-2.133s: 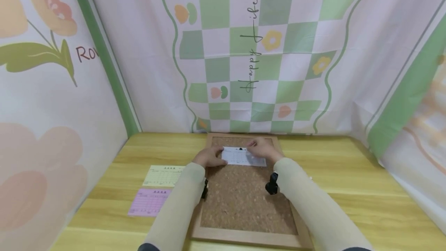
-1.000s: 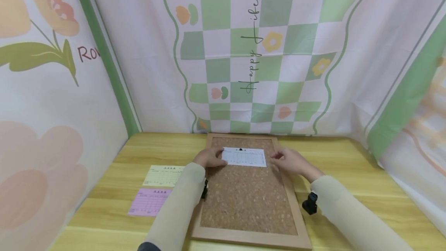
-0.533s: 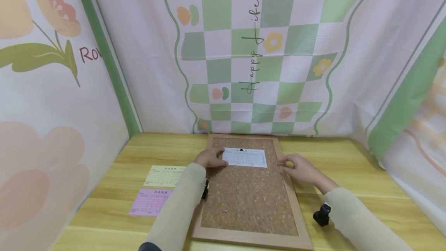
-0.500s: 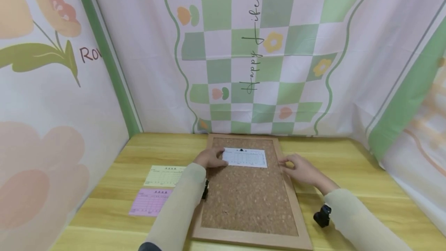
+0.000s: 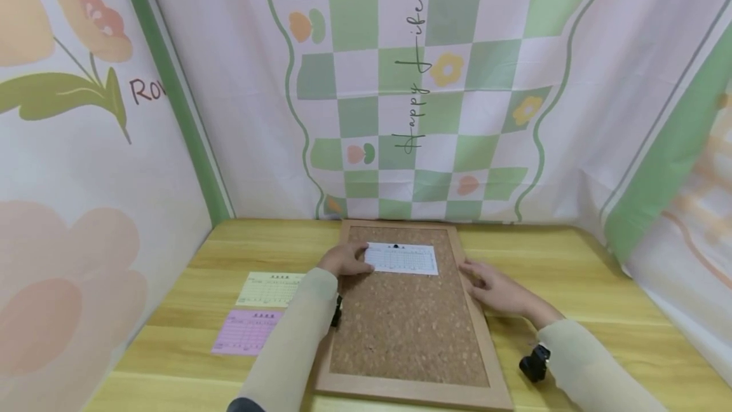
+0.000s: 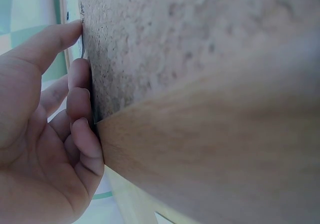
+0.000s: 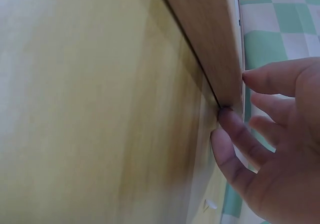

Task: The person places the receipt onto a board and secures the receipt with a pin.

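A white printed form [image 5: 401, 259] lies near the top of a wood-framed cork board [image 5: 408, 329], with a small black pushpin [image 5: 396, 246] at its upper edge. My left hand [image 5: 345, 259] rests across the left frame bar, its thumb and fingertips on the form's left end. In the left wrist view, the left fingers [image 6: 82, 136] bend loosely against the board. My right hand [image 5: 496, 286] touches the right frame bar [image 5: 477, 316]. The right wrist view shows its thumb at the bar's top edge and other relaxed fingers [image 7: 245, 139] along the outer side.
On the wooden table [image 5: 177, 329], left of the board, lie a yellow form [image 5: 267, 289] and a pink form [image 5: 246, 332], both partly behind my left sleeve. A tiny white piece [image 7: 210, 204] sits on the table near my right hand. A patterned curtain [image 5: 412, 113] hangs behind.
My right hand has left the pushpin area, moving right past the form's right end to the board's right edge. The pushpin stays at the form's top. My left hand has stayed in place.
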A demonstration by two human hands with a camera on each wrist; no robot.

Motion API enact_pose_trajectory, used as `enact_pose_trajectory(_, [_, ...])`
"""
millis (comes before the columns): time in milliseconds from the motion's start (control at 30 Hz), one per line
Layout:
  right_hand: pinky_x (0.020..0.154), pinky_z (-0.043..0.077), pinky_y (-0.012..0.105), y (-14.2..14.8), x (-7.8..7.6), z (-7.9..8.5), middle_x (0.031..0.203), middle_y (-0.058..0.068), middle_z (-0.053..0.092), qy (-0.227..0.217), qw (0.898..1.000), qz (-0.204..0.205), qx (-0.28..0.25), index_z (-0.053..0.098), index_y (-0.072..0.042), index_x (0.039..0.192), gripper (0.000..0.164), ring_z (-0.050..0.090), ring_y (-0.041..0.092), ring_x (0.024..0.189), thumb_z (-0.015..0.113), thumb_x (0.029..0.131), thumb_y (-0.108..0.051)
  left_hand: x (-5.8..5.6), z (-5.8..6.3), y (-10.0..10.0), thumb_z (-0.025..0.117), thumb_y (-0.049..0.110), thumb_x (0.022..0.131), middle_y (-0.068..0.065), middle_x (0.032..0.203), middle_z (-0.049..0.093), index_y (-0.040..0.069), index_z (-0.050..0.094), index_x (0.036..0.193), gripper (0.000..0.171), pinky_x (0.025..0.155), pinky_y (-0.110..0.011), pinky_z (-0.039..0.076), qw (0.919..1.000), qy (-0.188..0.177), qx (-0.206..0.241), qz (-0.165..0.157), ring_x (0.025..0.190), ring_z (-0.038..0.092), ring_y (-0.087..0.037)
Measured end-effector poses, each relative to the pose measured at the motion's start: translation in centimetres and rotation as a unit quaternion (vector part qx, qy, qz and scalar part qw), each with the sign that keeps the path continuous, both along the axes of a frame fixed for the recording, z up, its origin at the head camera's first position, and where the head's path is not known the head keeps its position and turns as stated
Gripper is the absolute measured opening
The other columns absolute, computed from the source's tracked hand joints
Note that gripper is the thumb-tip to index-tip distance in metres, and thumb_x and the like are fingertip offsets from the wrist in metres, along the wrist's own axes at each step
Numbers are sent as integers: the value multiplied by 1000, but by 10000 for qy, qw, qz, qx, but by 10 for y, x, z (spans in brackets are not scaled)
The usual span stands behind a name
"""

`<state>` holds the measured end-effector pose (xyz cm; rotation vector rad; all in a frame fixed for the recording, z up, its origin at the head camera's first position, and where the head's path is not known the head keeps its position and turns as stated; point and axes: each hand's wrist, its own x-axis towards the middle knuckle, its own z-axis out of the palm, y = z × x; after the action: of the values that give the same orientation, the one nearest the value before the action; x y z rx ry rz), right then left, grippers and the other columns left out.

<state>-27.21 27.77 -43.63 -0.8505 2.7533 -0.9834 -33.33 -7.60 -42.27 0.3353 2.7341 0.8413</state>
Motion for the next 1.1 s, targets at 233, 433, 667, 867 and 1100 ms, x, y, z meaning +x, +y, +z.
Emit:
enact_pose_trajectory(233, [103, 35, 64, 2, 4, -1, 152, 42, 19, -160, 9998, 37, 67, 35, 14, 147, 50, 34, 58, 132, 50, 104, -7, 1, 0, -1, 73, 31, 93, -11, 155, 41, 12, 47, 150, 66, 112, -49, 32, 10000, 3, 62, -11, 142, 36, -33])
enact_pose_trajectory(433, [104, 33, 65, 5, 4, -3, 154, 41, 17, -295, 9995, 19, 91, 33, 13, 148, 51, 33, 57, 133, 48, 106, -9, 0, -3, -1, 72, 33, 92, -11, 156, 39, 14, 45, 151, 68, 113, -50, 31, 9997, -87, 232, 38, 143, 34, -33])
enact_pose_trajectory(667, [106, 29, 65, 3, 4, -5, 155, 40, 16, -381, 9992, 44, 122, 31, 12, 150, 51, 29, 57, 136, 46, 107, -11, 7, -1, -6, 69, 35, 95, -11, 156, 40, 14, 43, 152, 66, 113, -49, 31, 9992, -165, 356, 30, 143, 34, -33])
enact_pose_trajectory(867, [107, 26, 67, 3, 6, -5, 155, 40, 13, -423, 9991, 44, 48, 29, 13, 150, 51, 25, 58, 137, 45, 107, -9, 10, 3, -15, 61, 33, 98, -13, 159, 35, 9, 32, 157, 70, 116, -50, 24, 9939, -589, 798, -475, 146, 28, -33])
enact_pose_trajectory(1100, [108, 25, 66, 4, 6, -5, 156, 39, 11, -503, 9987, 60, -12, 28, 13, 150, 52, 23, 58, 138, 44, 107, -10, 12, 9, -32, 58, 32, 101, -18, 151, 44, 9, 40, 153, 59, 112, -52, 31, 9863, -761, 946, -1116, 141, 37, -36])
